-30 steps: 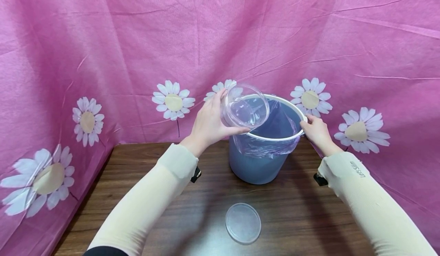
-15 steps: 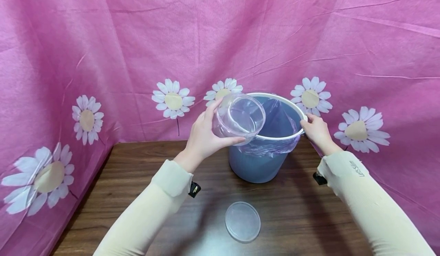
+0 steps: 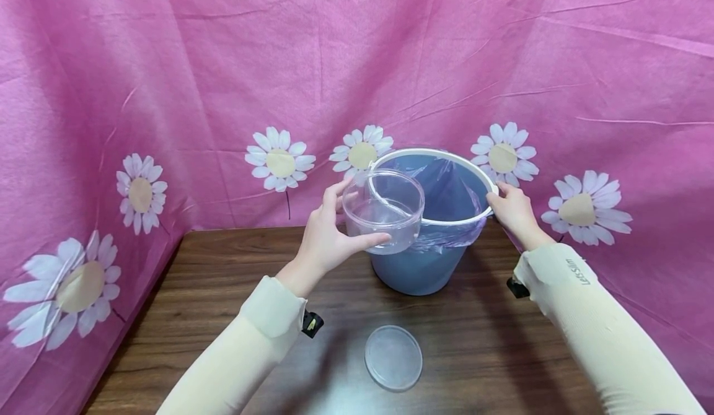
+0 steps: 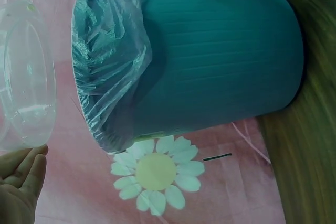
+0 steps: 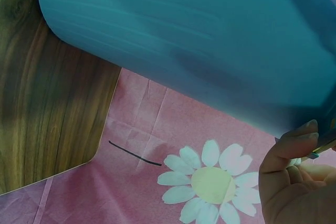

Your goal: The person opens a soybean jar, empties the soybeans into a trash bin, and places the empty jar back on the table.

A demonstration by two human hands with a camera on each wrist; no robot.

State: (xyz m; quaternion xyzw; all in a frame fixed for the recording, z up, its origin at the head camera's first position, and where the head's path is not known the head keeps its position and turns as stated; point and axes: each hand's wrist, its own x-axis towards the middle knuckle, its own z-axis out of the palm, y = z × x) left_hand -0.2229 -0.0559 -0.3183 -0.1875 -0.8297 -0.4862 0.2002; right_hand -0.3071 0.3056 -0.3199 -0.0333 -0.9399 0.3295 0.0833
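A clear round plastic container (image 3: 385, 207) is held by my left hand (image 3: 329, 235), with the thumb across its near side and fingers around its left side. It is nearly upright, in front of the left part of the trash can's rim; in the left wrist view the container (image 4: 29, 77) shows beside the bag-covered rim. The blue-grey trash can (image 3: 418, 272) has a white rim ring and a thin purple bag (image 3: 452, 235) folded over it. At the rim's right side my right hand (image 3: 515, 214) grips the edge, fingers partly hidden in the head view.
A clear round lid (image 3: 393, 358) lies flat on the brown wooden table (image 3: 234, 316), in front of the trash can. A pink cloth (image 3: 223, 62) with white daisies hangs behind the table and along its sides.
My left hand has come down and back toward me with the container, which has gone from tipped over the trash can's opening to nearly upright. The right hand stays on the rim.
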